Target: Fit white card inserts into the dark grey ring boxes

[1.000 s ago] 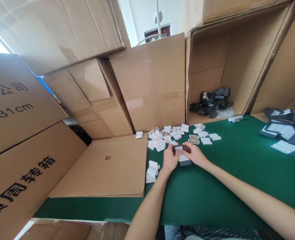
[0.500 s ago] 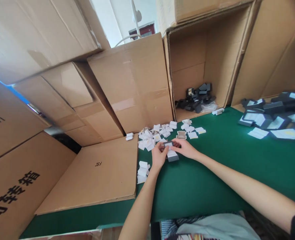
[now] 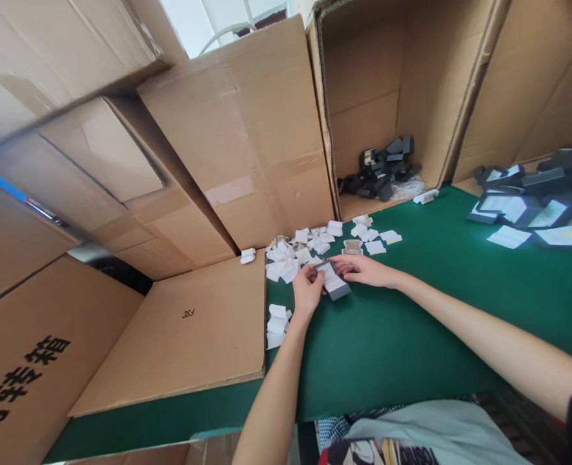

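Note:
My left hand point(image 3: 308, 288) is closed on the left side of a small dark grey box point(image 3: 340, 292), its thumb over the rim. The box lies opened out, with a white lining point(image 3: 331, 278) showing inside. My right hand point(image 3: 366, 270) is beside the box's right edge, fingers stretched toward it and a little apart. Whether those fingertips touch the box I cannot tell. Just beyond both hands lies a scattered pile of folded white paper pieces point(image 3: 286, 268). A beige-grey insert point(image 3: 352, 247) sits behind my right hand.
A green tabletop point(image 3: 412, 323) carries everything. At left lies a flat cardboard sheet point(image 3: 208, 323), with more white pieces point(image 3: 277, 326) beside it. An open carton point(image 3: 363, 110) holds dark boxes point(image 3: 387, 171). More dark boxes with white linings point(image 3: 532, 200) are heaped at right. Stacked cartons point(image 3: 247, 135) wall the back.
My right hand has let go of the box and shifted slightly right, its fingers straighter. My left hand keeps its hold, and the box is turned a little. The camera view has tilted down.

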### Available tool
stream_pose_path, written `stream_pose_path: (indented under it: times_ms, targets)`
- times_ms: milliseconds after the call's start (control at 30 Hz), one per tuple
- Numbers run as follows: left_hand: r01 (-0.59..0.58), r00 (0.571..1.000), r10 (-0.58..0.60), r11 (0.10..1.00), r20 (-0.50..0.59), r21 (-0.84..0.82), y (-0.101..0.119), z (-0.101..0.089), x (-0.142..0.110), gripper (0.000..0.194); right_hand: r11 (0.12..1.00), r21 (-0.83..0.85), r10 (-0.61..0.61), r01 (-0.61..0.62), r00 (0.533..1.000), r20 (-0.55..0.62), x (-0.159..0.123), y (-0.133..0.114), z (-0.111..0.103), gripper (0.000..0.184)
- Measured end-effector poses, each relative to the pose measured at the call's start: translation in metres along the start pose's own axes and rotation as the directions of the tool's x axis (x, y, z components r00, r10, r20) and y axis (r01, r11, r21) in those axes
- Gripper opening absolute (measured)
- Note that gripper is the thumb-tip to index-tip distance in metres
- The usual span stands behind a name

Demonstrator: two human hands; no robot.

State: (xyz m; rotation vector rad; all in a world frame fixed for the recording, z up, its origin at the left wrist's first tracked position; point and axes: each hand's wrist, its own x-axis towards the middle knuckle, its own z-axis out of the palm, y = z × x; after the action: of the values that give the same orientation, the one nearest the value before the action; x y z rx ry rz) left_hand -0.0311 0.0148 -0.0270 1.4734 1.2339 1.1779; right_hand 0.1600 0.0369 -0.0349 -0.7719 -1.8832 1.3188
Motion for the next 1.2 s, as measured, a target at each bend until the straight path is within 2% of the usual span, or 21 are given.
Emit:
stream_pose_path:
  times_ms: [133,200,267,333,433,533,667,800,867,967,1033,1133,1200]
  targets:
    - [0.003,1.000,-0.003,1.000,-0.010,-0.004,0.000,0.000,0.001,0.023,0.999,-0.051,0.002,0.003,0.994,0.112,-0.006,-0.006,-0.007,0.089]
    - [0.000,1.000,0.000,1.000,-0.011,-0.012,-0.001,0.000,0.002,0.022,0.995,-0.094,-0.024,0.036,0.993,0.120,-0.009,-0.010,-0.005,0.095]
    - [-0.001,1.000,0.000,1.000,-0.022,-0.026,-0.001,0.000,0.003,0.024,0.986,-0.148,-0.071,0.082,0.994,0.078,-0.011,-0.013,-0.002,0.096]
    - [-0.001,0.999,-0.001,0.999,-0.040,-0.046,-0.002,-0.001,0.005,0.028,0.961,-0.241,-0.138,0.139,0.990,0.020,-0.013,-0.016,0.001,0.084]
    - [-0.011,0.998,0.006,0.997,-0.064,-0.078,-0.002,-0.001,0.007,0.034,0.883,-0.429,-0.209,0.191,0.978,0.006,-0.015,-0.023,0.001,0.049]
    - [-0.018,0.997,0.011,0.995,-0.074,-0.101,-0.001,-0.002,0.007,0.038,0.822,-0.544,-0.184,0.170,0.982,0.028,-0.018,-0.032,-0.003,0.029]
    - [-0.044,0.998,0.040,0.996,-0.048,-0.075,0.004,-0.001,0.003,0.042,0.813,-0.579,-0.073,0.066,0.997,0.012,-0.022,-0.044,-0.005,0.030]
    - [-0.023,0.989,0.039,0.993,0.141,-0.113,0.014,0.002,-0.004,0.048,0.771,-0.631,0.008,-0.084,0.992,-0.122,-0.036,-0.053,0.008,0.032]
    - [-0.007,0.982,0.031,0.992,0.185,-0.130,0.018,0.004,-0.006,0.055,0.719,-0.681,0.016,-0.138,0.983,-0.182,-0.051,-0.057,0.020,0.028]
    - [-0.054,0.983,0.074,0.992,0.168,-0.116,0.022,0.006,-0.008,0.057,0.639,-0.757,-0.010,-0.139,0.982,-0.188,-0.082,-0.066,0.039,0.020]
    - [-0.089,0.982,0.103,0.992,0.155,-0.093,0.022,0.008,-0.008,0.056,0.622,-0.777,-0.009,-0.095,0.992,-0.128,-0.104,-0.070,0.044,0.017]
    - [-0.106,0.980,0.114,0.993,0.161,-0.057,0.020,0.011,-0.009,0.052,0.600,-0.799,0.008,-0.038,0.999,-0.042,-0.131,-0.065,0.029,0.016]
    - [-0.108,0.977,0.113,0.993,0.181,-0.038,0.018,0.013,-0.010,0.050,0.556,-0.823,-0.006,-0.111,0.990,-0.138,-0.142,-0.054,-0.001,0.018]
